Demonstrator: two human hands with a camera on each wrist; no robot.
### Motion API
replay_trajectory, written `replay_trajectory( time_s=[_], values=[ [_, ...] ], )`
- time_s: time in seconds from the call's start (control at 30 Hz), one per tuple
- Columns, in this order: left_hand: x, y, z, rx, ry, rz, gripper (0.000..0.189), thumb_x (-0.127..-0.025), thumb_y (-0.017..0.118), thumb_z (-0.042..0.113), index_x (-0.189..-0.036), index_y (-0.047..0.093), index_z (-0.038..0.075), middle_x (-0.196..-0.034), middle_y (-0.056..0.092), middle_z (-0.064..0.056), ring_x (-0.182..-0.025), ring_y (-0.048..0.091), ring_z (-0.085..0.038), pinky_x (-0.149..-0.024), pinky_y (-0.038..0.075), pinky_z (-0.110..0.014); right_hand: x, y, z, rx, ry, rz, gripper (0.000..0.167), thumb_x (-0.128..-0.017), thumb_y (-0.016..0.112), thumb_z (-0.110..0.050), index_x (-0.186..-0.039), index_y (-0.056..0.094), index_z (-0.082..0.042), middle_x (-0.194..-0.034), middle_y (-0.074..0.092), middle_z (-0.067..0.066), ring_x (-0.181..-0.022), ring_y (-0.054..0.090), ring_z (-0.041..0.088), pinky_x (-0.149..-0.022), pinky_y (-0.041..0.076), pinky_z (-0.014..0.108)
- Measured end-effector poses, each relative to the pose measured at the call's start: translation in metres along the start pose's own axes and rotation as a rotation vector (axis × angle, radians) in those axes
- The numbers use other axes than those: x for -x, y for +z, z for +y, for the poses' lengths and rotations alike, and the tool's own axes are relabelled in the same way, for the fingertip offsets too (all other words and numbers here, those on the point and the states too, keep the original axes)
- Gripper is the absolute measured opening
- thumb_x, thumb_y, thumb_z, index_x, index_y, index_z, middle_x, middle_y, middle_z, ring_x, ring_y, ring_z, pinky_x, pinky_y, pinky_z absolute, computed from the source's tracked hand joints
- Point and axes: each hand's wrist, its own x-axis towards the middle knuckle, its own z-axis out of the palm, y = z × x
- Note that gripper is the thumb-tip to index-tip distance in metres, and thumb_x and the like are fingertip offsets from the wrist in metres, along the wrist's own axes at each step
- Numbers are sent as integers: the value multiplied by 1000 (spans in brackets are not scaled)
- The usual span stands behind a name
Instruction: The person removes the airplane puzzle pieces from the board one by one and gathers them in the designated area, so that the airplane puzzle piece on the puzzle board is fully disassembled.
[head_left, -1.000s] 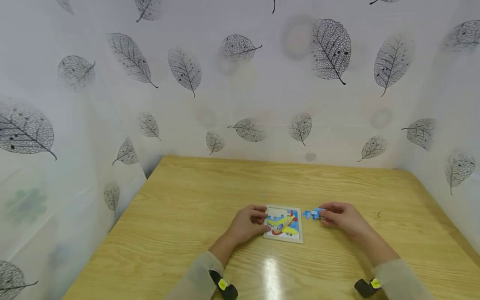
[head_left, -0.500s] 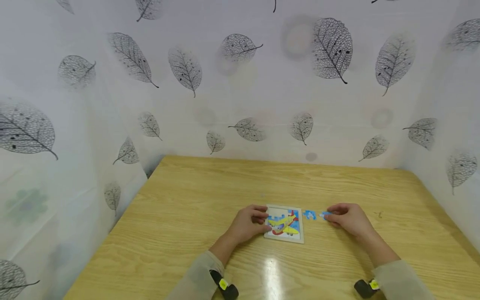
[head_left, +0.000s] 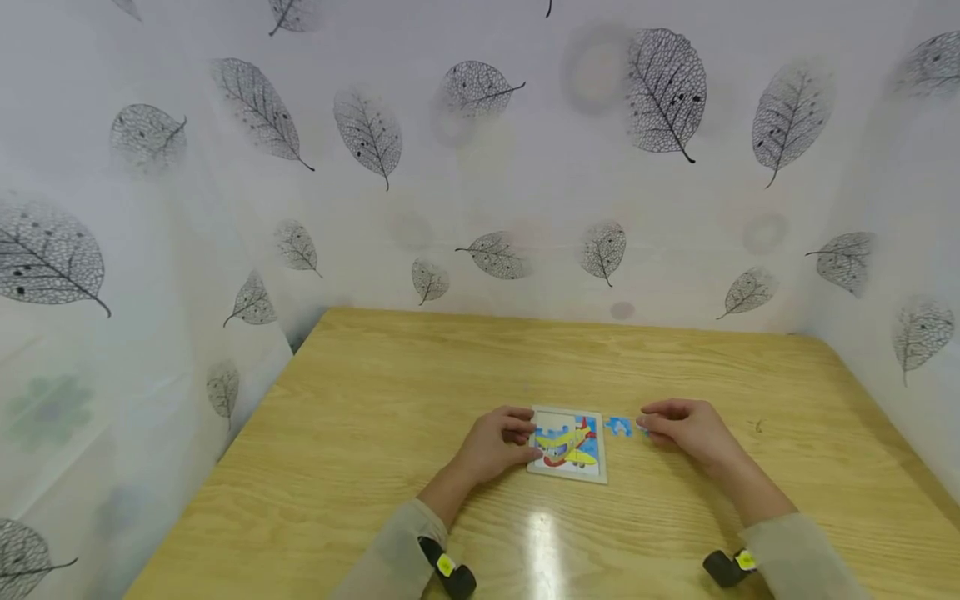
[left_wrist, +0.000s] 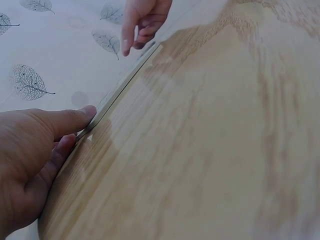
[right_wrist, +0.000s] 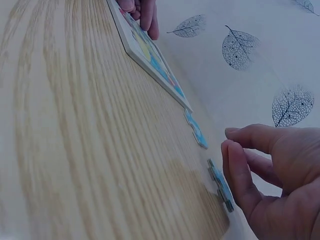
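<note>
A square jigsaw puzzle (head_left: 567, 445) with a yellow airplane on blue lies in a pale frame; its upper left shows bare backing. My left hand (head_left: 495, 446) holds the frame's left edge, thumb and fingers along it. Beside the frame's right edge lies a blue-and-white puzzle piece (head_left: 619, 427). Farther right, more blue puzzle piece (right_wrist: 220, 185) lies on the table, mostly covered by my right hand (head_left: 690, 429) in the head view. Whether it is one piece or overlapping ones I cannot tell. In the right wrist view, that hand's thumb and fingers hover beside it, nothing visible between them.
The wooden table (head_left: 420, 358) extends around both hands. Behind it and along the sides hangs a white curtain (head_left: 510, 183) printed with dark leaves. Black wrist cameras (head_left: 447, 568) are worn on both forearms.
Blue pieces that lay together under my right hand have come apart, one drawn rightward. That hand has let go and shifted slightly left. My left hand stays on the frame.
</note>
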Motion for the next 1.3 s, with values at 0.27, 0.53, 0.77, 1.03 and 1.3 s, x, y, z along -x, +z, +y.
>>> replay_trajectory(
  time_s=[0.27,0.53,0.77,1.03,1.3],
  values=[
    [0,0,0,7,-8,-5,36,-81,85,17,-112,74,3,-134,62,-5,-94,62,-8,-82,53,-18,-2,21,-14,-18,-29,-94,55,-93,72,-20,-135,53,10,-99,64,9,-78,67,9,-72,60,25],
    [-1,-2,5,-1,-9,-7,36,-80,85,17,-112,74,3,-133,63,-6,-95,62,-8,-82,53,-18,-5,40,-24,-51,-38,-133,49,-94,70,-19,-131,56,10,-99,65,12,-79,67,11,-72,60,25],
    [1,-3,6,8,-20,-3,36,-80,84,16,-112,74,3,-133,63,-6,-95,62,-8,-82,52,-17,-9,55,-30,-61,-60,-197,38,-99,63,-13,-127,59,12,-100,67,15,-78,68,11,-72,60,25],
    [1,-3,4,15,-35,2,35,-81,84,16,-112,74,3,-135,62,-6,-96,63,-9,-84,53,-18,-9,72,-32,-52,-47,-264,38,-100,62,-16,-124,61,13,-95,69,12,-79,68,13,-70,61,26],
    [1,-1,3,23,-28,4,36,-80,85,14,-112,73,1,-133,63,-7,-95,63,-9,-84,54,-18,-6,73,-35,6,-41,-280,35,-101,61,-17,-122,63,11,-93,67,11,-75,67,13,-66,60,24]
  ],
)
